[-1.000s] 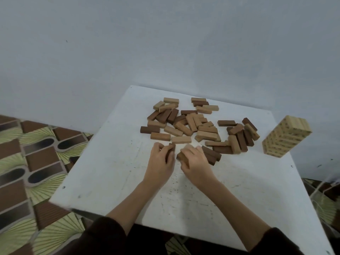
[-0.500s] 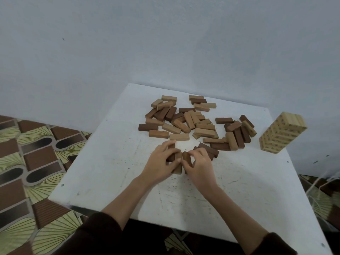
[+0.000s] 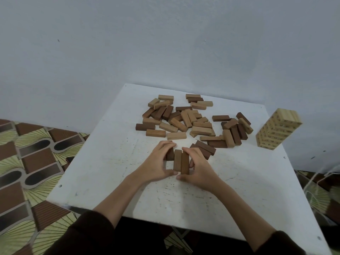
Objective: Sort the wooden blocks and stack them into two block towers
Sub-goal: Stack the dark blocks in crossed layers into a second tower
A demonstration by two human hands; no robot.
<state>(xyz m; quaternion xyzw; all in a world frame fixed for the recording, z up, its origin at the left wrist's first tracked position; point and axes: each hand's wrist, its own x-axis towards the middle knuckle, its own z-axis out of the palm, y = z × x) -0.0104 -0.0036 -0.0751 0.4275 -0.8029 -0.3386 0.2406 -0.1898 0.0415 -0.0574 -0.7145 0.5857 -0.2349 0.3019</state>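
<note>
Squeezing three brown blocks (image 3: 178,160) together side by side, both hands work at the middle of the white surface (image 3: 103,162). The left hand (image 3: 156,162) curls its fingers over the far end of the leftmost, darkest block, thumb stretched along the near side toward the row's front end. The right hand (image 3: 197,165) mirrors it, fingers wrapped over the far right of the row, thumb pressed in near the front, almost meeting the other thumb. All three blocks lie flat, long sides touching, pointing away from the person.

Beyond the hands, the loose pile (image 3: 185,119) of light and dark blocks sprawls across the far half of the surface, jumbled and overlapping. A pair of dark blocks (image 3: 205,150) sits just beside the right hand's knuckles. Off at the right edge stands a finished tower of pale blocks (image 3: 276,132), well apart from the pile. Dark sleeves (image 3: 82,236) frame the bottom of the view, a patterned floor (image 3: 27,153) spreads to the left, and a plain grey wall (image 3: 165,43) rises behind.
</note>
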